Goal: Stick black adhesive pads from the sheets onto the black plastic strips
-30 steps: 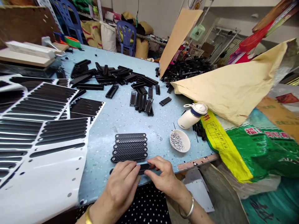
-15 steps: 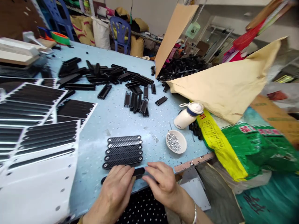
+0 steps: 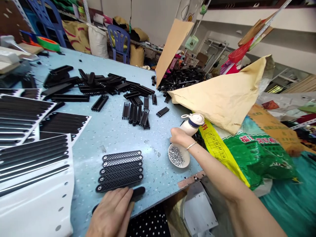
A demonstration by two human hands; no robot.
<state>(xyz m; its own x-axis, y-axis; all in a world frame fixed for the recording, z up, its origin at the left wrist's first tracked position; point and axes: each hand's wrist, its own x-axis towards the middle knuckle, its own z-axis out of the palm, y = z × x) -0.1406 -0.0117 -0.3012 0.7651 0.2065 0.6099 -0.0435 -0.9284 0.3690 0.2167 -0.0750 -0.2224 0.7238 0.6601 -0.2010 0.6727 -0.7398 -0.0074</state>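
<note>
My left hand (image 3: 112, 209) is closed over a flat black strip (image 3: 138, 193) at the table's front edge; the strip's rounded ends stick out on both sides. Just beyond it lies a row of several black textured strips (image 3: 120, 169) with silver rivet-like pieces at their ends. My right hand (image 3: 179, 137) reaches to the far side of a white bowl (image 3: 187, 162) of small silver metal pieces (image 3: 176, 156). Its fingers are curled, and whatever they hold is hidden. Close behind that hand stands a tilted-looking white bottle (image 3: 189, 126) with a dark blue band.
Loose black parts (image 3: 106, 84) are heaped across the back of the blue table (image 3: 111, 131). White sheets carrying black strips (image 3: 37, 164) cover the left side. Brown paper (image 3: 209, 98) and a green-yellow sack (image 3: 259, 154) crowd the right. A blue chair (image 3: 119, 41) stands behind.
My right hand has left the black strip and moved forward and right, past the bowl to the bottle. My left hand stays on the strip. The view has shifted to the right.
</note>
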